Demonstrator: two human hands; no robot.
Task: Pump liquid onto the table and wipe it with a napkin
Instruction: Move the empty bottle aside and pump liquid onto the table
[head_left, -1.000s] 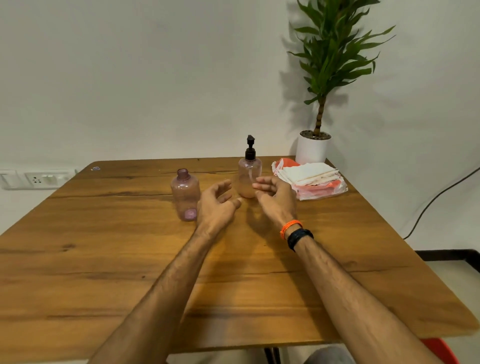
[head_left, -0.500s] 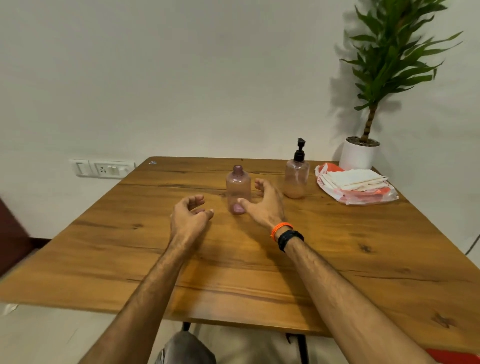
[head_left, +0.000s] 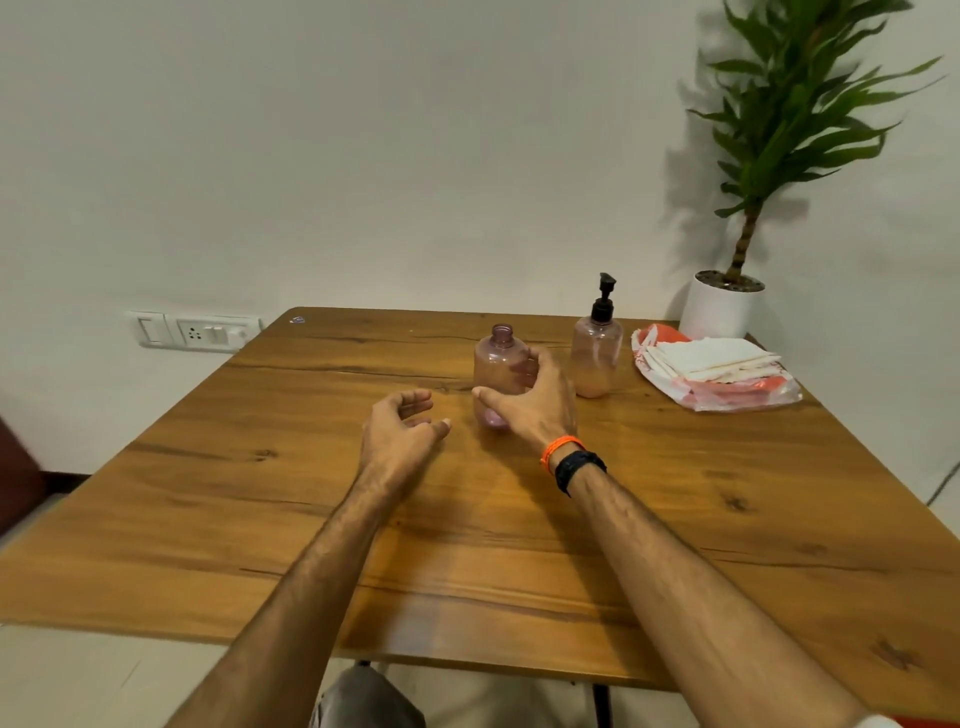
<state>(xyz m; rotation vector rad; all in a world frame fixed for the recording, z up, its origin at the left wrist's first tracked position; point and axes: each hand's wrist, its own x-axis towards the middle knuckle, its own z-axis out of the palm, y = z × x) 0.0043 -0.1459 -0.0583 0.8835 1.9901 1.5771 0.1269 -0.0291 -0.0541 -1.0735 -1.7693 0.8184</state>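
Two bare hands reach forward over a wooden tabletop (head_left: 208, 519). The left hand (head_left: 400, 441) hovers just above the wood, fingers loosely curled, holding nothing. The right hand (head_left: 535, 400), with an orange band and a black band at the wrist, has moved in since half a second ago: its fingers and thumb now curl around the uncapped pink bottle (head_left: 498, 364), fingers visible through the plastic behind it, thumb in front near the base. Whether the grip is fully tight cannot be told.

Just beyond and to the right stands the pump bottle (head_left: 597, 358), upright, black pump head on top, pale liquid in its lower part, untouched. Farther right, near the table's far corner, lies a stack of white napkins (head_left: 717, 356) in an open orange-and-clear wrapper. A potted plant (head_left: 727, 306) stands behind it against the wall, and a wall socket (head_left: 195, 332) sits to the far left.

No liquid shows on the wood, so pumping likely has not begun; the grasp on the capless bottle looks like a preparatory step.
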